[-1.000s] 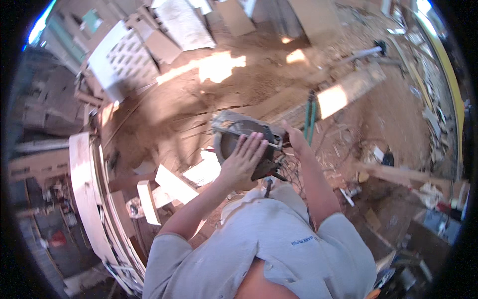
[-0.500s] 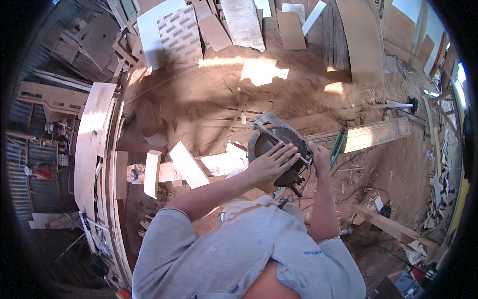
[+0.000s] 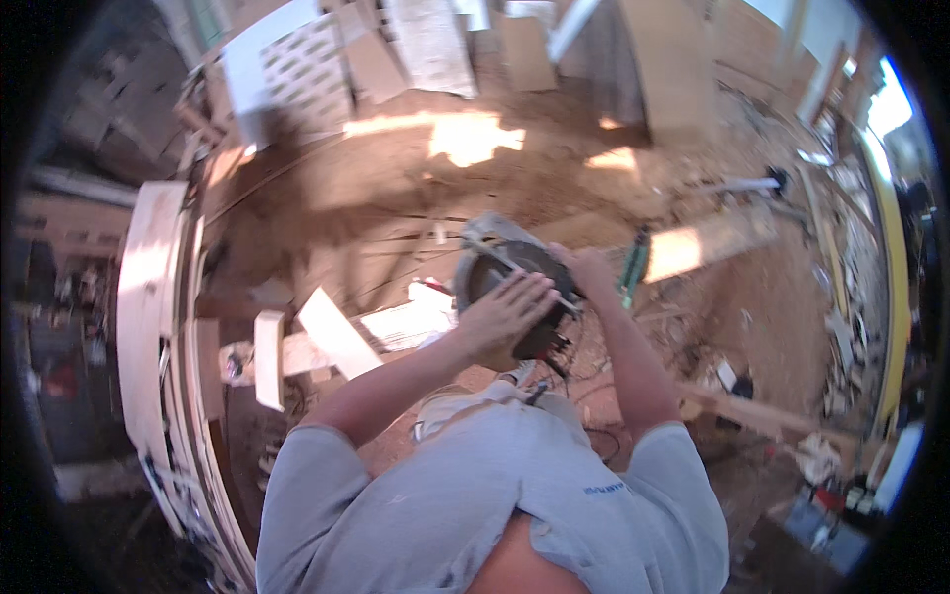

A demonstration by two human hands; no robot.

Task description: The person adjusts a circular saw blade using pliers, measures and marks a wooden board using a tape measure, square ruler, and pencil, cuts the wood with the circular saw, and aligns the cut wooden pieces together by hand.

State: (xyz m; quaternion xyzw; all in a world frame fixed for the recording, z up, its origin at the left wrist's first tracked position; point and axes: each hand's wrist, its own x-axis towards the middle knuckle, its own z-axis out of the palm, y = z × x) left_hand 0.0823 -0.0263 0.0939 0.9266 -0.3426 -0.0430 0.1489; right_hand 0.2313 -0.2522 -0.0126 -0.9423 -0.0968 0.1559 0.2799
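In front of my body is a circular saw [image 3: 479,281], tilted so that its dark round side faces up. My left hand [image 3: 512,313] lies across that side with the fingers stretched out flat. At the saw's right edge my right hand [image 3: 586,274] is closed round it; its fingertips are partly hidden and blurred. A pair of green-handled tool arms [image 3: 634,265] rests on a long wooden beam [image 3: 708,243] just right of my right hand.
Pale offcut boards [image 3: 336,331] lie across the beam's left part. Long planks [image 3: 148,297] stand stacked at the left. Panels [image 3: 426,45] lean along the far side. Scrap wood [image 3: 762,406] and cables litter the dirt floor at the right.
The whole view has shifted, so the saw, hands and surroundings appear farther left. Both hands stay on the saw, with little change in their hold.
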